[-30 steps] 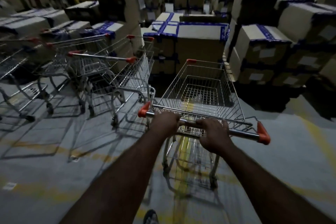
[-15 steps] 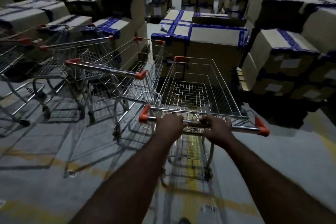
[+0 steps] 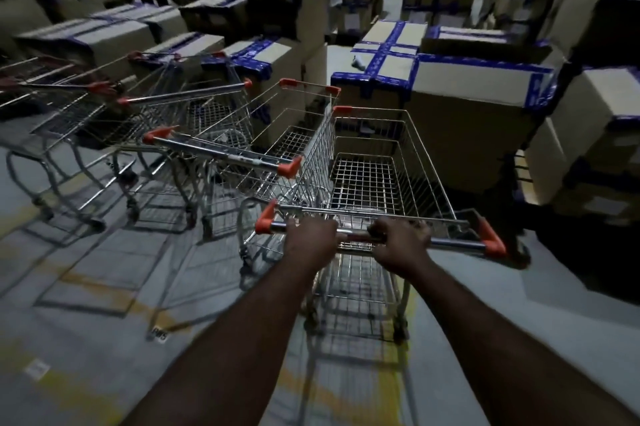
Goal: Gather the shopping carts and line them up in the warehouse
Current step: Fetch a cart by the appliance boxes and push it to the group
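Note:
A wire shopping cart (image 3: 391,162) with orange handle caps stands in front of me, its basket empty. My left hand (image 3: 310,240) and my right hand (image 3: 401,245) both grip its metal handle bar (image 3: 453,244). Right beside it on the left stands a second cart (image 3: 277,148), their baskets side by side and nearly touching. Further left, a row of several more carts (image 3: 166,114) stands along the boxes.
Stacked cardboard boxes with blue tape (image 3: 474,103) rise just beyond the cart's front and to its right (image 3: 588,135). More boxes (image 3: 104,34) stand behind the row of carts. The grey floor (image 3: 104,287) carries worn yellow lines.
The cart in my hands has rolled forward and closer to the neighbouring cart on the left. The boxes ahead are nearer. Both hands have kept their grip.

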Demonstrator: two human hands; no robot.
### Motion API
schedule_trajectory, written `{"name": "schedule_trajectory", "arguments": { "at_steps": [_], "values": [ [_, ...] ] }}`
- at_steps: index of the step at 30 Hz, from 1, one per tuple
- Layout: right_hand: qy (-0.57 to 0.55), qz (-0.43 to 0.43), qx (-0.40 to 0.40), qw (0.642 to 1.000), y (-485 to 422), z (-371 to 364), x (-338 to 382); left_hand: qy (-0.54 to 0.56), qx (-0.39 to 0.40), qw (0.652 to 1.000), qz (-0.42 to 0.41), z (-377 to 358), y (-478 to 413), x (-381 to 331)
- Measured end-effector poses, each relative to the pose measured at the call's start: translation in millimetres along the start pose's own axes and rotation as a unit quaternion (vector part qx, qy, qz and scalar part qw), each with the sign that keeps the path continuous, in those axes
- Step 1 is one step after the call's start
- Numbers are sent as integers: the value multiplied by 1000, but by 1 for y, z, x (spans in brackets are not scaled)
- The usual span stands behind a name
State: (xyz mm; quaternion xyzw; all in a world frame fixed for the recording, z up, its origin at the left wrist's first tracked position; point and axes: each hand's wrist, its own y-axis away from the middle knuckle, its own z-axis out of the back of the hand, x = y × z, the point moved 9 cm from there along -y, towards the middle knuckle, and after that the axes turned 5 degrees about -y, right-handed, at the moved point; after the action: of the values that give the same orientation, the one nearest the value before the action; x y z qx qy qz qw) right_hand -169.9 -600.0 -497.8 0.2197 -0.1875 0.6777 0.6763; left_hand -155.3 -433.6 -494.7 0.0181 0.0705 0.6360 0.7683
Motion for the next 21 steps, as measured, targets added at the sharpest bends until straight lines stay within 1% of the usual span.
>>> {"name": "schedule_trajectory", "arguments": {
  "at_steps": [5,10,15,18,21],
  "values": [
    [-7,13,18,1000,-42,3,14,0,-13,1000,22,10,-30,15],
    [7,19,47,999,-73,-7,24,-3,4,1000,22,18,-55,31],
    [96,69,40,992,-99,-11,51,-5,21,1000,18,23,-72,35],
    [99,64,66,991,-103,-27,56,-3,46,999,13,13,-73,43],
    [133,46,79,987,-105,-37,49,7,68,997,-25,7,-79,49]
  ]
}}
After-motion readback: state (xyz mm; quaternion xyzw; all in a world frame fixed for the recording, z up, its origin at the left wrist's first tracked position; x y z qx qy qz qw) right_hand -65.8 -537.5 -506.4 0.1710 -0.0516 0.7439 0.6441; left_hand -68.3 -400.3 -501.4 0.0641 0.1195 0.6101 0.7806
